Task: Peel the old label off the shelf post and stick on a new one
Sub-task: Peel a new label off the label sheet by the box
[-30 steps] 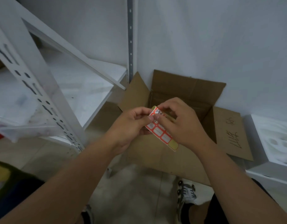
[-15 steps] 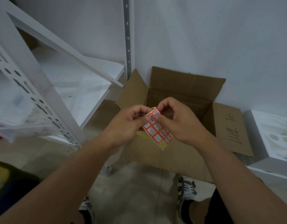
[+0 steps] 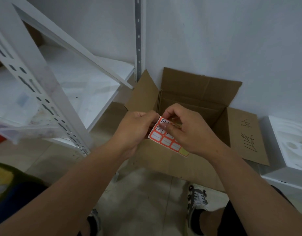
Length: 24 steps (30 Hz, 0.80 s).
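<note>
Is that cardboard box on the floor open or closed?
Open. The cardboard box has its flaps spread outward, one lying flat on the right with handwriting on it, and its inner walls show. What is inside, I cannot tell.

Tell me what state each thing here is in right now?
Label sheet: held up over the box, some labels written on, some blank.
Left hand: grips the sheet's left edge.
Right hand: pinches at the sheet's top.
Cardboard box: flaps open.
Shelf post: no label visible on it.
</note>
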Tool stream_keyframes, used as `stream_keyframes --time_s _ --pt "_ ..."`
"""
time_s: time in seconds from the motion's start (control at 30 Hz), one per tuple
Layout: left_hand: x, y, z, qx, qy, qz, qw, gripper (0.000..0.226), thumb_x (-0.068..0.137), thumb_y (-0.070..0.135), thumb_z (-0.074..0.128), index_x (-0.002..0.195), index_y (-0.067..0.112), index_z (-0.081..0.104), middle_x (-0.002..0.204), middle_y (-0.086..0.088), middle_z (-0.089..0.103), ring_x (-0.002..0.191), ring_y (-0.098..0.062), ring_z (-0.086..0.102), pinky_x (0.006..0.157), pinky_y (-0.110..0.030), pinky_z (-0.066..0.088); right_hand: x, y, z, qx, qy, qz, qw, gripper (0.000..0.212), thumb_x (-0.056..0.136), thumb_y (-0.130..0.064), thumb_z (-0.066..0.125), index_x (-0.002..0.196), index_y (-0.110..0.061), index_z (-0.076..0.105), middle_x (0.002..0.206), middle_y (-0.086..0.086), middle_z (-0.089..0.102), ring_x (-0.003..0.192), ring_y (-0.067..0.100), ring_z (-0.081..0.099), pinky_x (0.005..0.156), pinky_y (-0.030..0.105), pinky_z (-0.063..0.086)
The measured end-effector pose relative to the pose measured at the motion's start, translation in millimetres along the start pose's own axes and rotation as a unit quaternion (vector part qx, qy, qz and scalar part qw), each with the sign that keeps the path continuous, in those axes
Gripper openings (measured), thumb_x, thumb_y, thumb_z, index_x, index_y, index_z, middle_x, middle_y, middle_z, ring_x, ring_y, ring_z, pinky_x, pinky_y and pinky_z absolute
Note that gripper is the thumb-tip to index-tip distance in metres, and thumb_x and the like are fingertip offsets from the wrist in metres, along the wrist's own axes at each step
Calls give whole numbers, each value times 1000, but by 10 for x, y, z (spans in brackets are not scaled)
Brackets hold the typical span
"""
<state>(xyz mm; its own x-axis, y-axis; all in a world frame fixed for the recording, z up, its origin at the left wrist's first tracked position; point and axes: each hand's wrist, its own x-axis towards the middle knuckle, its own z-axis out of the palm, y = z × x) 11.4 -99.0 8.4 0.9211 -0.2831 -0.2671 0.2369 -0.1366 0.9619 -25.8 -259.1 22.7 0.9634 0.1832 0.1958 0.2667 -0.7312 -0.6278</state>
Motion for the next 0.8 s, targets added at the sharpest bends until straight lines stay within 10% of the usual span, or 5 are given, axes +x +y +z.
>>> stream_keyframes --time_s 0.6,0.8 --pt "-34 75 -25 -184 -47 -49 981 30 96 22 58 105 -4 68 104 -20 72 90 -26 72 83 -36 59 29 129 91 -59 135 -29 989 20 86 -37 63 99 -22 63 105 -8 46 101 9 39 83 17 34" --pt "-57 107 -90 -207 -84 4 975 21 92 1 56 109 -4 68 101 -17 73 90 -23 71 82 -29 60 34 121 55 -2 145 -52 988 20 89 -30 59 100 -16 69 96 -5 59 85 7 56 73 22 47"
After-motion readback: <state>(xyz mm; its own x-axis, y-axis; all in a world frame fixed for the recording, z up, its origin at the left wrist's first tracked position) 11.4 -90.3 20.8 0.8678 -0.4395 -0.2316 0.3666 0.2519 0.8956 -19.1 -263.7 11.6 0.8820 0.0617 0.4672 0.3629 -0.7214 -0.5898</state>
